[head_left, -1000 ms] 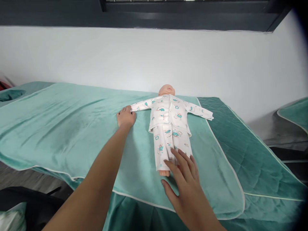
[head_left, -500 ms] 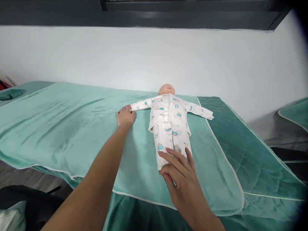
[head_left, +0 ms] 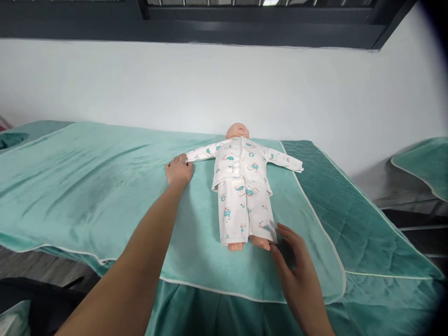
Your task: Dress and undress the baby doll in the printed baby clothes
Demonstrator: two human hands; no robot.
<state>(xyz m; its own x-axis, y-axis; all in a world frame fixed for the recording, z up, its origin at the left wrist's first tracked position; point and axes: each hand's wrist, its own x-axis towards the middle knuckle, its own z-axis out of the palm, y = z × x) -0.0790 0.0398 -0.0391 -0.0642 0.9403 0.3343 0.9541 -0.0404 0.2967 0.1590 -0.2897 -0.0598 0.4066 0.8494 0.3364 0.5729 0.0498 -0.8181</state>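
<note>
A baby doll (head_left: 241, 161) lies on its back on a pale green blanket (head_left: 105, 196), its arms spread out. It wears a white printed jacket and white printed trousers (head_left: 233, 219), with both feet showing below the cuffs. At the end of the sleeve on the left, my left hand (head_left: 179, 169) is closed around the cuff, its fingertips partly hidden. My right hand (head_left: 297, 266) is open beside the trouser leg on the right, thumb and fingers apart. Its thumb tip is close to the doll's foot (head_left: 261, 242); I cannot tell whether they touch.
The blanket lies over a darker green quilted cover (head_left: 336, 196). Behind the bed is a white wall (head_left: 140, 84) below a dark window frame (head_left: 245, 28). Another green padded surface (head_left: 423, 161) stands at the right, and a black object (head_left: 38, 298) at lower left.
My right hand has moved right and off the doll's lower trouser legs, uncovering both feet. My left hand stays at the sleeve cuff. The view has shifted slightly.
</note>
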